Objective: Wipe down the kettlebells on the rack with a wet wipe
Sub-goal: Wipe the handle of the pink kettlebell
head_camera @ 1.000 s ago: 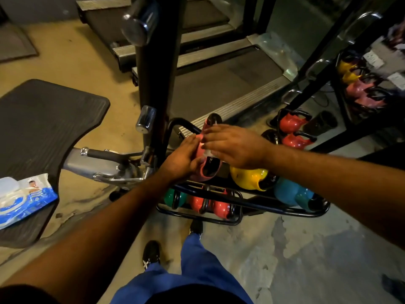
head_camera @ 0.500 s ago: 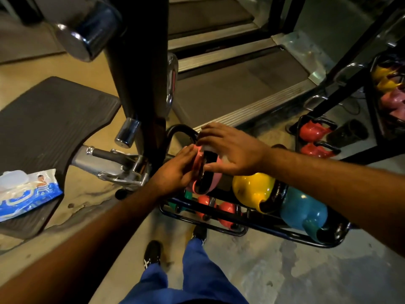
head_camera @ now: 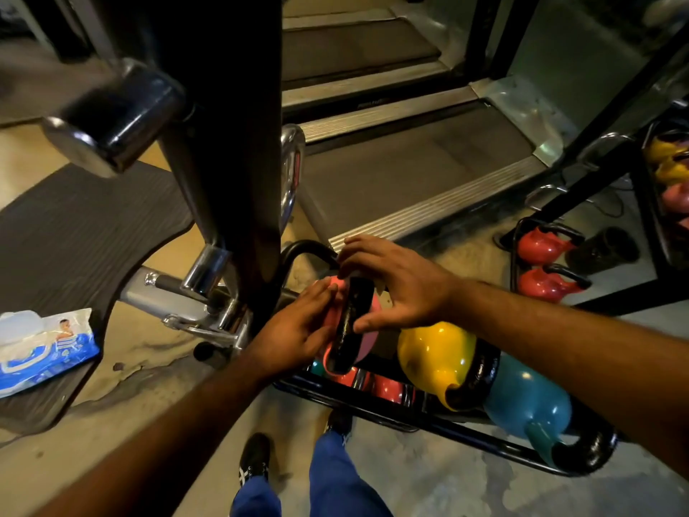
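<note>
A pink kettlebell [head_camera: 363, 345] with a black handle stands at the left end of the low black rack [head_camera: 428, 423]. My left hand [head_camera: 298, 330] lies flat against its left side, fingers straight. My right hand [head_camera: 395, 285] arches over the top and right side, fingers spread, and presses a pale wipe [head_camera: 384, 298] that shows only a little under the palm. To the right on the same rack sit a yellow kettlebell [head_camera: 436, 352] and a blue kettlebell [head_camera: 522, 401]. Small red kettlebells [head_camera: 387, 386] sit on the shelf below.
A thick black machine post [head_camera: 231, 143] with chrome pegs rises just left of the rack. A blue wet-wipe packet [head_camera: 44, 345] lies on a dark floor mat [head_camera: 74, 236]. Treadmill decks [head_camera: 391, 173] lie behind. More red kettlebells [head_camera: 540, 248] show at the right. My shoes [head_camera: 255, 460] stand in front.
My head has come lower and closer to the rack. My right hand has slid along the pink kettlebell's handle, and my left hand's fingers have flattened on its side.
</note>
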